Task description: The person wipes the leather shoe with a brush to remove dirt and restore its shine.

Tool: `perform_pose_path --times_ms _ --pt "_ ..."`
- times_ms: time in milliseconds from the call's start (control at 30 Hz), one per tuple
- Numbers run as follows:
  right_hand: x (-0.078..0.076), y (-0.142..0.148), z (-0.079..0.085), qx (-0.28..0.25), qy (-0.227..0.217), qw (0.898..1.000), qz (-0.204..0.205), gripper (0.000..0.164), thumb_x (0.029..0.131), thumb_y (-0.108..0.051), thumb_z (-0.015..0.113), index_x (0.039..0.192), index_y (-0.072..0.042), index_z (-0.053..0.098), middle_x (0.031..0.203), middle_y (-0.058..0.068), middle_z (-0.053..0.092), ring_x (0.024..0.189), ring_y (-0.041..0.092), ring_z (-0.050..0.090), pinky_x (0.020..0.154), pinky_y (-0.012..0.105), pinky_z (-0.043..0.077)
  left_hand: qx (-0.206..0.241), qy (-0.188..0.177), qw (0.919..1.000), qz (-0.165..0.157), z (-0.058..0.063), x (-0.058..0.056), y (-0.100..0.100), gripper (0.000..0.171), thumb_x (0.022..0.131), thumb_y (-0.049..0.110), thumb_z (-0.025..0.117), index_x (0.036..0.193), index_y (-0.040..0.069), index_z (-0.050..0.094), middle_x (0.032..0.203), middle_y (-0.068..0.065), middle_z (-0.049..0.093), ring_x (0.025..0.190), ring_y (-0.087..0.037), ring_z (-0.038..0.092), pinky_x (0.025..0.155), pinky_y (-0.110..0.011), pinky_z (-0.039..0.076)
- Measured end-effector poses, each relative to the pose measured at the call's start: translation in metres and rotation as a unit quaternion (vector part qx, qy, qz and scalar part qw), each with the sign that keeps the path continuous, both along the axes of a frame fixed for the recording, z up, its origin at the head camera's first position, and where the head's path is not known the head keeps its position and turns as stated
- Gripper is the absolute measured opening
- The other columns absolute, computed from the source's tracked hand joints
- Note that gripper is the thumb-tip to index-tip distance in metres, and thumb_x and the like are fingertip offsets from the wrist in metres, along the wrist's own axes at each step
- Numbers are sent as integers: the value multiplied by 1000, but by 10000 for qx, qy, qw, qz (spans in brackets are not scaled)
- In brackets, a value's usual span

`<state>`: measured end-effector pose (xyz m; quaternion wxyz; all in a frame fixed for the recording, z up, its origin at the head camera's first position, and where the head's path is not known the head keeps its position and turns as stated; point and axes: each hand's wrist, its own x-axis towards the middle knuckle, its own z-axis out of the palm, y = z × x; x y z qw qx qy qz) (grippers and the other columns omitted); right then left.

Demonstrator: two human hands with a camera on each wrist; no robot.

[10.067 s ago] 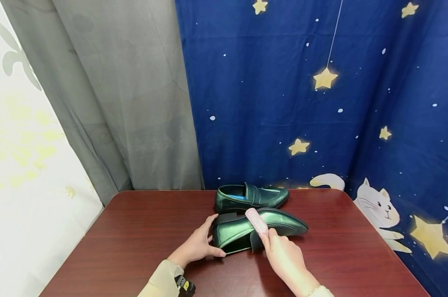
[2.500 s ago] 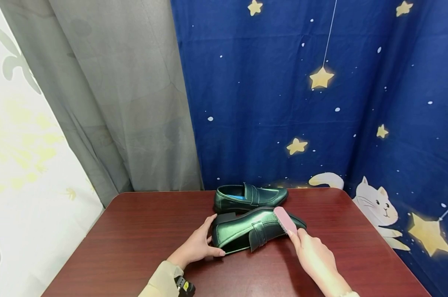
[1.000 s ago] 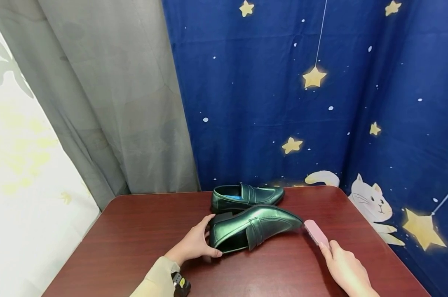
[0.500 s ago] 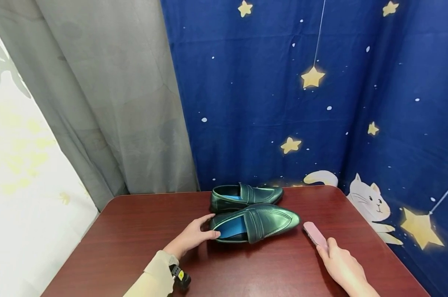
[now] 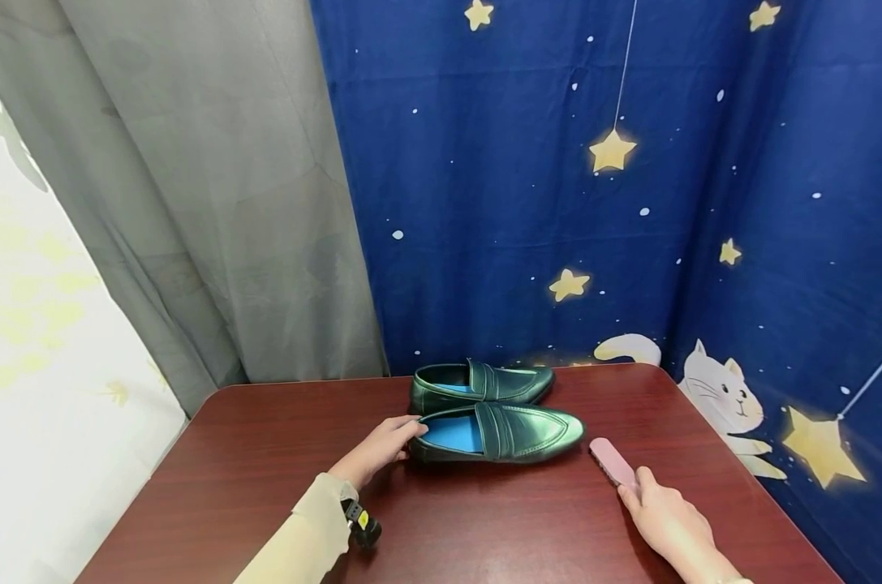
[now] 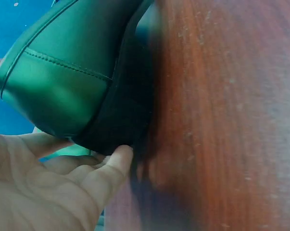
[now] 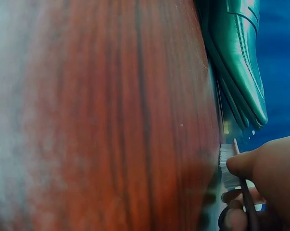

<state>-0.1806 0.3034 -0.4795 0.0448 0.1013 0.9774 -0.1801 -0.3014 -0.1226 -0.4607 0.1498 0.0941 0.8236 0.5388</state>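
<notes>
A green loafer [image 5: 535,431] with a blue insole stands upright on its sole, toe to the right. My left hand [image 5: 378,451] holds it by the heel. In the left wrist view the thumb lies over the collar of the heel [image 6: 63,94], and a fingertip [image 6: 119,158] touches the dark heel block. My right hand [image 5: 667,515] grips the handle of a pink brush [image 5: 613,462], to the right of the loafer's toe. White bristles [image 7: 227,166] show on the brush in the right wrist view. The brush is apart from the shoe.
The other green loafer [image 5: 514,384] stands directly behind, parallel and close to the first. Both are on a reddish-brown wooden table [image 5: 280,454]. A blue star-patterned curtain [image 5: 499,203] and a grey curtain [image 5: 214,203] hang beyond the table's back edge.
The front loafer lay tilted on its side while the brush moved over it. The brush has left it to the right, and my left hand has turned the loafer upright beside the other.
</notes>
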Motion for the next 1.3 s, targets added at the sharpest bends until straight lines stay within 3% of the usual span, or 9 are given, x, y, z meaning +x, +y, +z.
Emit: perform_pose_path --times_ms 167,500,767,867,1000,1133,1200,1300 --pt "0 -1 -1 178 117 9998 45 48 101 -46 54 119 -2 54 97 25 68 79 42 67 61 57 49 -98 -121 9999 27 3 -2 3 51 99 42 53 132 4 62 129 -11 62 109 -23 58 95 -47 54" --pt "1 -4 3 453 190 9988 57 47 99 -48 57 117 -5 61 98 23 70 79 43 66 61 58 49 -393 -374 9984 146 13 -1 8 55 98 47 50 129 3 63 115 -11 64 98 -20 60 83 -43 59" --pt "5 -8 8 626 223 9978 35 40 97 -43 61 112 -6 66 95 22 71 77 42 66 61 58 49 -222 -777 9967 -28 20 -1 12 61 102 45 47 141 -2 49 134 -19 56 115 -31 61 96 -55 54" --pt "5 -9 9 666 240 9975 59 37 97 -42 61 107 -7 68 93 21 71 75 40 65 60 57 49 -236 -768 9968 -32 21 0 12 60 102 43 46 142 -2 49 136 -20 56 118 -32 60 96 -56 54" --pt "6 -10 9 680 313 9972 75 32 97 -40 62 97 -9 68 87 19 70 72 38 65 59 57 48 -341 -577 9977 -51 22 3 11 65 103 49 47 145 0 49 141 -20 54 122 -33 59 95 -56 54" --pt "7 -10 11 674 267 9973 64 31 96 -40 64 92 -10 69 83 16 70 69 35 64 58 55 49 -717 -22 9974 -52 23 6 5 72 102 59 46 148 4 49 147 -18 52 125 -33 58 97 -54 54" --pt "6 -10 13 673 171 9976 59 31 96 -40 65 93 -9 69 82 15 70 68 33 63 59 55 49 -1106 415 9930 3 24 6 0 71 101 61 44 147 7 52 147 -16 54 130 -33 56 104 -54 49" --pt "6 -10 15 667 62 9977 61 31 95 -39 66 94 -8 70 82 14 70 68 30 63 60 54 50 -1708 1077 9792 172 25 8 -6 66 102 60 44 142 9 58 142 -13 60 132 -32 55 110 -54 43"
